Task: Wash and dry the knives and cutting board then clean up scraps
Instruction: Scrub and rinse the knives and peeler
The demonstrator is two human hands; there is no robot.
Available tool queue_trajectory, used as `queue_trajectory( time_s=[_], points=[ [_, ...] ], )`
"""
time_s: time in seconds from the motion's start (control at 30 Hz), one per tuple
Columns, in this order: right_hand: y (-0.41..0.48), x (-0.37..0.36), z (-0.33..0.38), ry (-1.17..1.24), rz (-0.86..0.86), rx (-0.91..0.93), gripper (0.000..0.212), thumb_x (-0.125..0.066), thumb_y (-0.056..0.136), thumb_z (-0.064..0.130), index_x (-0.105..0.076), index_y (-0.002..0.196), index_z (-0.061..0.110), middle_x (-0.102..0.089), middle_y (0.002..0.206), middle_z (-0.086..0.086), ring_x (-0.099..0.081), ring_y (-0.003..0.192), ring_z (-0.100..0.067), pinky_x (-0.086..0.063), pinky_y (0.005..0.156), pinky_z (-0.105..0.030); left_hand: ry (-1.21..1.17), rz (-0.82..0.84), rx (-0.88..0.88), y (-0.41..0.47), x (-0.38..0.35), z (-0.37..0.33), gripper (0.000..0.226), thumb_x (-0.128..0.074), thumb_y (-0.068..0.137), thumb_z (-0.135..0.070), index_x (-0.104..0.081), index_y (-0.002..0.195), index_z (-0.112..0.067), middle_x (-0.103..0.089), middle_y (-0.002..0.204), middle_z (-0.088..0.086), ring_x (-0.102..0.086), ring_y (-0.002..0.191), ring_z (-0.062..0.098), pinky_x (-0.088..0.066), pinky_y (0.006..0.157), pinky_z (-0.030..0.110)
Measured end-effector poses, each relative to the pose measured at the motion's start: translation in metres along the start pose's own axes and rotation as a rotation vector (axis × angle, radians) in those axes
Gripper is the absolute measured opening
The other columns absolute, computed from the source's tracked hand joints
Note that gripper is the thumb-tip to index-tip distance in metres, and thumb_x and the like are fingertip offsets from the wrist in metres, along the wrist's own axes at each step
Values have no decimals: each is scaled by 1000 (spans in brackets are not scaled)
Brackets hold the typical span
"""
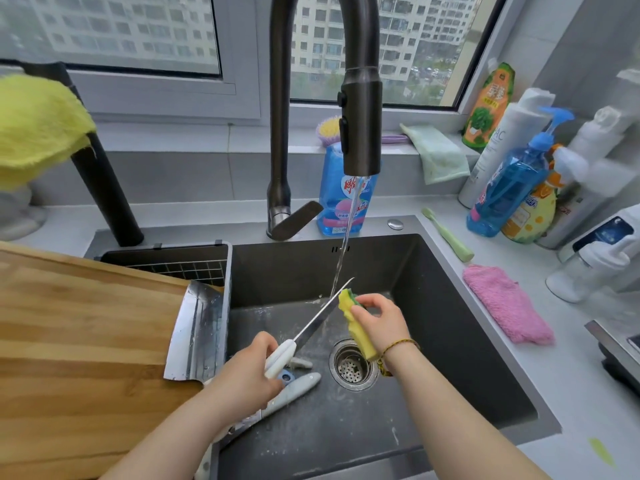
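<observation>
hiding under left hand (247, 370): knife (320, 315) handle.

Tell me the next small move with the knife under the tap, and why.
Probably draw the sponge along the blade of the knife. The left hand grips its white handle, the blade sits in the running water, and the right hand pinches the sponge beside the tip, so scrubbing looks due.

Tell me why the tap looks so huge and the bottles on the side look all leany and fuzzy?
Head view: the wide-angle lens swells the close faucet and tilts the blue spray bottle near the edge, where the picture smears; soft daylight comes through the window, and the cleaver blade glints with it.
</observation>
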State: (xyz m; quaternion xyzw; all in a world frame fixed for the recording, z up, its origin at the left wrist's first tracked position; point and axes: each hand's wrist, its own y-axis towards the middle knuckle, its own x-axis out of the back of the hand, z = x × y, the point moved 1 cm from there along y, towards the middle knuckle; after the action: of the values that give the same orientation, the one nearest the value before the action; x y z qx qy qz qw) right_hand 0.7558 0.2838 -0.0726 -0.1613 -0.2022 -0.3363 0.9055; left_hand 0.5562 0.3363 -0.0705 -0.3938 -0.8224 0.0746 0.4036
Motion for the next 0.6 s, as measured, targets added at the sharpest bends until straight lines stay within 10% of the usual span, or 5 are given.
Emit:
queue_trajectory(
  time_s=[0.37, 0.5, 0.6],
  points=[
    [-21, -13, 10, -208, -211, 404, 17, -66, 79, 14, -70, 90, 1, -48, 99, -5, -46, 94, -13, -38, 84, -17, 592, -361, -130, -1, 1, -9, 31, -45, 91, -42, -41, 121, -33, -60, 112, -12, -57, 102, 11, -31, 66, 23],
    [-40, -41, 8, -447, -132, 623, 29, -50, 67, 36, -72, 68, 17, -63, 79, -3, -64, 68, -15, -50, 62, -16, 589, -399, -110, 1, 0, -7, 32, -45, 91, -39, -44, 123, -36, -59, 115, -11, -54, 105, 9, -30, 66, 23],
    [-25, -32, 3, -472, -97, 478, 21, -62, 81, 22, -72, 94, 9, -60, 103, -9, -59, 95, -27, -46, 83, -23, 573, -410, -94, 3, 2, -2, 31, -46, 90, -41, -46, 121, -37, -60, 113, -12, -56, 103, 9, -31, 66, 22]
  ],
)
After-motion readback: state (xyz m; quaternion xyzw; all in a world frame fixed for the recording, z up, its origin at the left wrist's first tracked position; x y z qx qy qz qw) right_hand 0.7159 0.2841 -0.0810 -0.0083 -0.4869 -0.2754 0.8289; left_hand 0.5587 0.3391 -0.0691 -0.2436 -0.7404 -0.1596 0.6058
